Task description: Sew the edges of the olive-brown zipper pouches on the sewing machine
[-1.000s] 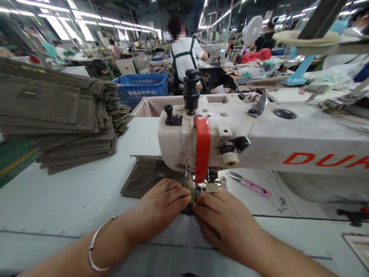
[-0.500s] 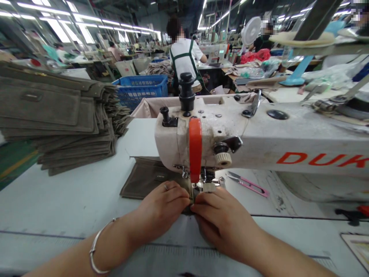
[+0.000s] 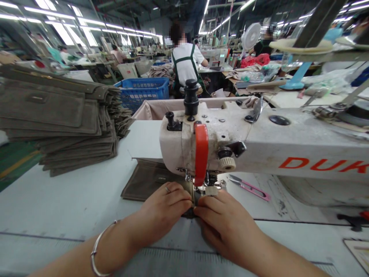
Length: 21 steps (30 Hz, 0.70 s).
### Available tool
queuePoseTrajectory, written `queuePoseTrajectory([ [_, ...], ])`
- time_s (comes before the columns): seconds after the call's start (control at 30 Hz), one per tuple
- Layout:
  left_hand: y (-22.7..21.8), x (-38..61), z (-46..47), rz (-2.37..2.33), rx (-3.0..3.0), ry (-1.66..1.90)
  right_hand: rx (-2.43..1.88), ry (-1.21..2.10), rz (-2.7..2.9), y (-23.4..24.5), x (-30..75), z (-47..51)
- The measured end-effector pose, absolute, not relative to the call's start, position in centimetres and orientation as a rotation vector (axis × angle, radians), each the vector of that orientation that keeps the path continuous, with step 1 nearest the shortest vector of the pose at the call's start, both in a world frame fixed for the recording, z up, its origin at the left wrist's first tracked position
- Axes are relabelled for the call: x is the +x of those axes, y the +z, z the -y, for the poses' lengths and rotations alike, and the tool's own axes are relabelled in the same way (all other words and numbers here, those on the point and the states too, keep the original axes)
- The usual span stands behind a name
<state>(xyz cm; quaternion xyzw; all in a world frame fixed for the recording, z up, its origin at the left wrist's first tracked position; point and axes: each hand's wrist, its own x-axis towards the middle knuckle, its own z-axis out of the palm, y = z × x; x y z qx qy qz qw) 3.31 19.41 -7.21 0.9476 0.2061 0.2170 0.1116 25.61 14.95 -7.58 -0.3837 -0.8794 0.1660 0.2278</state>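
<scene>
A dark grey-brown fabric piece point(image 3: 144, 180) with a small label lies flat under the head of a white sewing machine point(image 3: 259, 142). My left hand point(image 3: 168, 202) presses on its near right part, fingers bent and closed on the edge. Close beside it, my right hand point(image 3: 216, 213) pinches the same edge just in front of the presser foot. The fingertips of both hands almost meet below the red guard point(image 3: 201, 154). The needle area is partly hidden behind the guard and fingers.
Thread snips point(image 3: 250, 187) with pink handles lie right of the needle. A tall stack of similar fabric pieces point(image 3: 54, 107) stands at the left. Behind the machine are a pink cloth-lined bin point(image 3: 152, 109), a blue crate point(image 3: 144, 90) and a seated person point(image 3: 186, 63).
The whole view has shifted slightly, so the machine sits a little lower and farther right. Both hands keep their grip on the fabric, with hardly any movement against it.
</scene>
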Motion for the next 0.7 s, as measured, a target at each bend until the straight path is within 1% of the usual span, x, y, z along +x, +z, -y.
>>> queuePoseTrajectory([
  [0.3, -7.0, 3.5, -19.5, -0.609, 2.722, 0.631, -1.002, 0.418, 2.437, -7.7, 25.6, -14.6],
  [0.43, -7.3, 3.3, -19.5, -0.623, 2.749, 0.715, -1.032, 0.452, 2.403, -7.8, 25.4, -14.7],
  [0.53, -7.4, 3.3, -19.7, -0.638, 2.766, 0.766, -1.030, 0.403, 2.370, -7.9, 25.2, -14.8],
  [0.7, -7.4, 3.3, -20.6, -0.663, 2.784, 0.704, -1.061, 0.339, 2.328, -8.1, 25.0, -14.9],
])
